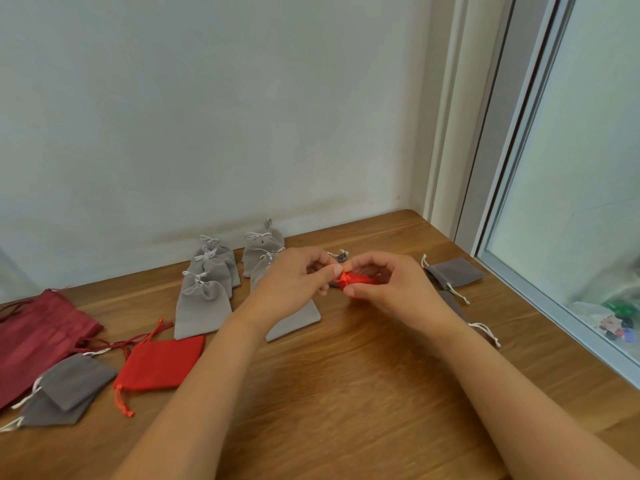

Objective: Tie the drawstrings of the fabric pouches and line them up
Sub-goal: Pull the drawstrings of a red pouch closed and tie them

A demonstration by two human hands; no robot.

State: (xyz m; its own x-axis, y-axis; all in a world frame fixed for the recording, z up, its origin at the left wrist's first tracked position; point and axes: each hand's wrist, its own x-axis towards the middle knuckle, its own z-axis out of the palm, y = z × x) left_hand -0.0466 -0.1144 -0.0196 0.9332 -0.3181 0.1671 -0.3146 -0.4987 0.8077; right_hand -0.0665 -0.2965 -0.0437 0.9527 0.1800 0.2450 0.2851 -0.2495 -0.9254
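A small red pouch (360,280) hangs above the wooden table (346,393), held between both hands. My left hand (294,278) pinches its red drawstring at the neck. My right hand (391,282) curls round the pouch body and pinches the string too. Behind my hands, two rows of light grey pouches (204,303) with tied strings lie overlapping toward the wall. Another flat red pouch (162,363) with loose strings lies at the left.
Two dark grey pouches (69,386) and a large maroon pouch (38,334) lie at the far left. More dark grey pouches (453,271) with loose white strings lie at the right, near the window frame (561,306). The wall stands close behind the rows.
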